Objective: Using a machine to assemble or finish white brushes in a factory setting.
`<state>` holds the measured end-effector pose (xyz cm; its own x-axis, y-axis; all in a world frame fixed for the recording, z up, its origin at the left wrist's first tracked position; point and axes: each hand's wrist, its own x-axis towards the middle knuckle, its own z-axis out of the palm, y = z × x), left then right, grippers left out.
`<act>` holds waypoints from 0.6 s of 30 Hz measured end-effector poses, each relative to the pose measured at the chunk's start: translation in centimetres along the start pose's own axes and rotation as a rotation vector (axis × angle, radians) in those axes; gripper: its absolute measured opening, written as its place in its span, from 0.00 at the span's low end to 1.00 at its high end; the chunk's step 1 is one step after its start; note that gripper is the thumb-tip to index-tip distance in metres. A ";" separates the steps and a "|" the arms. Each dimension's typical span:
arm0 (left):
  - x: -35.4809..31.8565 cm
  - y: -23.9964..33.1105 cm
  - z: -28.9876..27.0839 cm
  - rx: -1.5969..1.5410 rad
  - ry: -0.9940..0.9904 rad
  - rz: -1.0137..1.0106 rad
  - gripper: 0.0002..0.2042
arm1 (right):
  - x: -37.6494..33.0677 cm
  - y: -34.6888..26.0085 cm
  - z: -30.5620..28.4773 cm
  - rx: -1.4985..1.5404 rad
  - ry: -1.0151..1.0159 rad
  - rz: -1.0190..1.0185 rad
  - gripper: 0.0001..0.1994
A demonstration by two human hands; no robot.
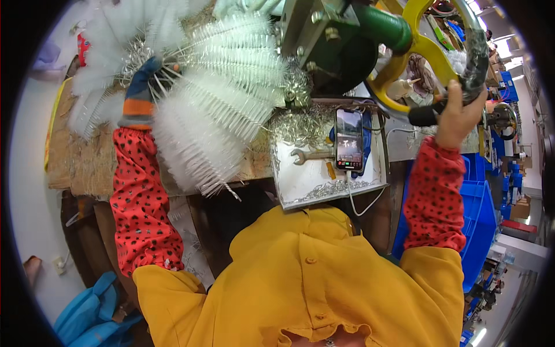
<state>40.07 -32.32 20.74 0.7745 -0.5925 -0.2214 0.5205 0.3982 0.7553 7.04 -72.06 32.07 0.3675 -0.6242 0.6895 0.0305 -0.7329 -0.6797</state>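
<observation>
Over the front edge of the workbench (72, 159), holds white brushes (202, 115) with left hand (140, 95) closed around wire stems; grips yellow handwheel (428, 46) with right hand (462, 113). Judging by wire clippings (303, 128) in tray (289, 173), appears partly done; cannot tell remaining count.

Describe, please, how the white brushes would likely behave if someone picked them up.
The brushes would probably feel light, being mostly fine bristles. Those bristles may squash easily, looking thin and hair-like. Fanned out beside the gloved left hand, the bunch could splay.
</observation>
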 end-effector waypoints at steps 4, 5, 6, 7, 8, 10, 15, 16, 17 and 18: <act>-0.2 -0.3 -1.0 -0.039 0.060 0.102 0.10 | 7.0 -3.7 0.0 -0.405 -0.212 -0.101 0.18; -0.2 -0.3 -1.1 -0.032 0.113 0.107 0.10 | 8.4 -4.7 0.7 -0.398 -0.276 -0.031 0.17; -0.2 -0.2 -1.2 0.016 0.082 0.071 0.09 | 9.9 -5.4 1.0 -0.395 -0.340 0.043 0.17; -0.1 -0.3 -1.1 -0.006 0.030 0.070 0.09 | 11.4 -5.6 1.2 -0.379 -0.441 0.043 0.17; -0.1 -0.2 -1.0 -0.022 0.038 0.077 0.09 | 13.6 -5.2 1.9 -0.427 -0.497 0.123 0.16; 0.0 -0.2 -0.7 -0.043 0.015 0.089 0.08 | 18.5 -3.2 2.9 -0.496 -0.684 0.127 0.16; -0.2 -0.3 0.0 -0.074 0.064 0.119 0.10 | 23.7 -1.5 2.4 -0.513 -0.793 0.004 0.09; -0.4 -0.3 0.1 -0.102 0.002 0.101 0.08 | 22.4 -2.8 2.9 -0.478 -0.849 0.020 0.12; -0.6 -0.3 0.2 -0.093 0.025 0.088 0.08 | 20.4 -4.4 3.9 -0.442 -0.905 0.033 0.16; -0.6 -0.2 0.4 -0.089 0.017 0.057 0.08 | 17.2 -6.0 3.5 -0.457 -0.724 0.065 0.15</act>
<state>39.31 -32.34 20.95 0.8093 -0.5554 -0.1911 0.5049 0.4916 0.7095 16.44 -77.39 47.13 0.8629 -0.4562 0.2173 -0.3316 -0.8357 -0.4378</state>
